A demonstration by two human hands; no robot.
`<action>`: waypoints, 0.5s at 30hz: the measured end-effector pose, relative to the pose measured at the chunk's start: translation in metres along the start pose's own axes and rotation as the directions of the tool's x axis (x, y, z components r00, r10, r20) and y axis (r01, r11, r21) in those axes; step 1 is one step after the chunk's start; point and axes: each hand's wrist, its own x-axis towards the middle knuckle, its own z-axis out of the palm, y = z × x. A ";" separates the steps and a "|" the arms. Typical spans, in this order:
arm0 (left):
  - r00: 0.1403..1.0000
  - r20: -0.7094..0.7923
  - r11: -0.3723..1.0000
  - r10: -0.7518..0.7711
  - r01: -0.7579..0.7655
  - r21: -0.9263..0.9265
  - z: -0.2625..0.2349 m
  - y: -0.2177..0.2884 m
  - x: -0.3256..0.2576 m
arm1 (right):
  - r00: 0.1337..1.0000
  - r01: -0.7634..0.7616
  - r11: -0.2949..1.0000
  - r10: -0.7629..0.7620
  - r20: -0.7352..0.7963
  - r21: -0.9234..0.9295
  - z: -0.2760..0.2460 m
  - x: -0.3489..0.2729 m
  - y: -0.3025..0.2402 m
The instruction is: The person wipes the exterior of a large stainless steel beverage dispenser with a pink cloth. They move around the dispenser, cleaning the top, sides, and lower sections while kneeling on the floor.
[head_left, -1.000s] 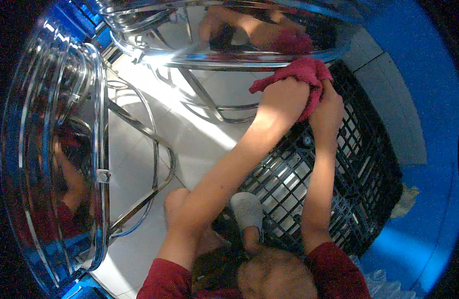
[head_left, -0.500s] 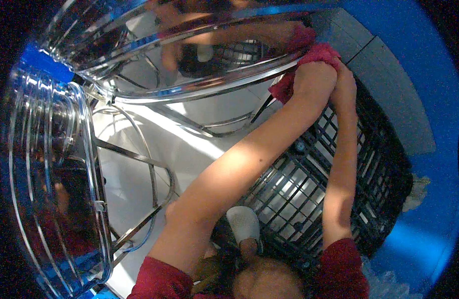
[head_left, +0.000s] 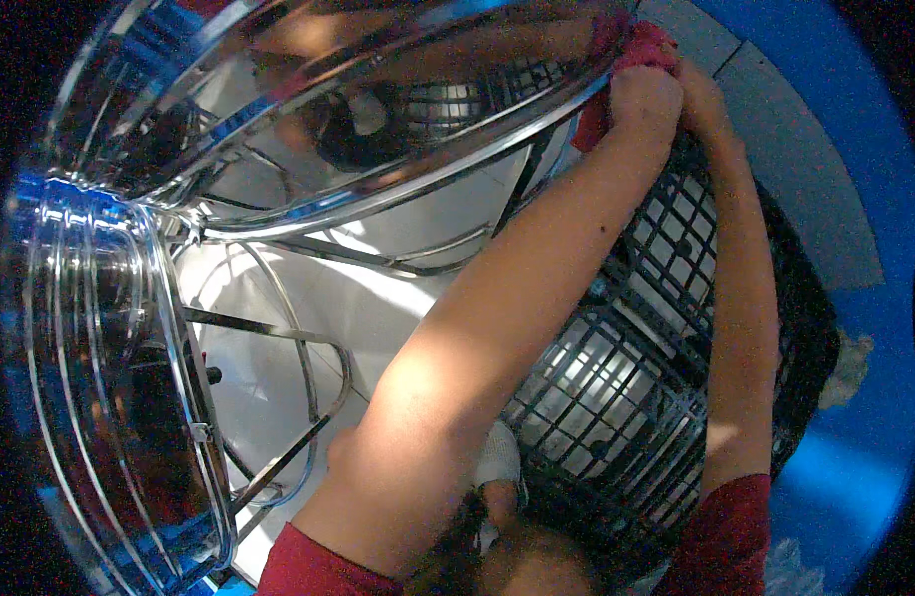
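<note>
A dark red cloth (head_left: 648, 45) is bunched at the right end of a large, curved, polished metal piece (head_left: 378, 139) with a chrome rim. My left hand (head_left: 648, 94) is closed on the cloth against that rim, its fingertips hidden. Close beside it, my right hand (head_left: 702, 97) curls round the cloth's right side, and its fingers show only in part. Both arms reach far forward, the left one crossing over the black plastic crate (head_left: 666, 308). The shiny metal mirrors my arms and the crate.
A second chrome-barred metal piece (head_left: 110, 377) stands at the left. Metal tube legs (head_left: 304, 338) rest on the white floor (head_left: 249, 397) between the two. A light shoe (head_left: 499, 465) is beside the crate. Blue surface (head_left: 855, 477) and grey tiles (head_left: 795, 149) lie to the right.
Both hands and the cloth have moved farther forward along the rim. The view has shifted a little, and the metal piece now appears more tilted.
</note>
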 end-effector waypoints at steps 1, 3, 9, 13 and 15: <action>0.999 -0.029 1.000 0.017 -0.017 -0.001 0.000 -0.001 -0.001 | 0.998 0.057 0.992 -0.056 -0.012 0.112 0.000 0.001 0.000; 0.996 -0.074 0.999 0.043 -0.043 -0.007 -0.002 -0.005 -0.013 | 0.983 0.183 0.928 -0.174 -0.055 0.325 0.004 -0.003 -0.008; 0.985 -0.079 0.989 0.150 -0.149 0.024 -0.042 -0.032 -0.105 | 0.988 -0.037 0.868 0.106 -0.112 0.496 0.042 -0.057 -0.075; 0.996 0.058 0.997 0.066 -0.068 0.031 -0.076 -0.054 -0.171 | 0.949 0.085 0.983 -0.030 -0.313 0.165 0.083 -0.093 -0.128; 0.998 0.038 0.992 0.044 -0.049 0.117 -0.089 -0.064 -0.192 | 0.961 -0.026 0.995 0.051 -0.273 0.093 0.088 -0.102 -0.154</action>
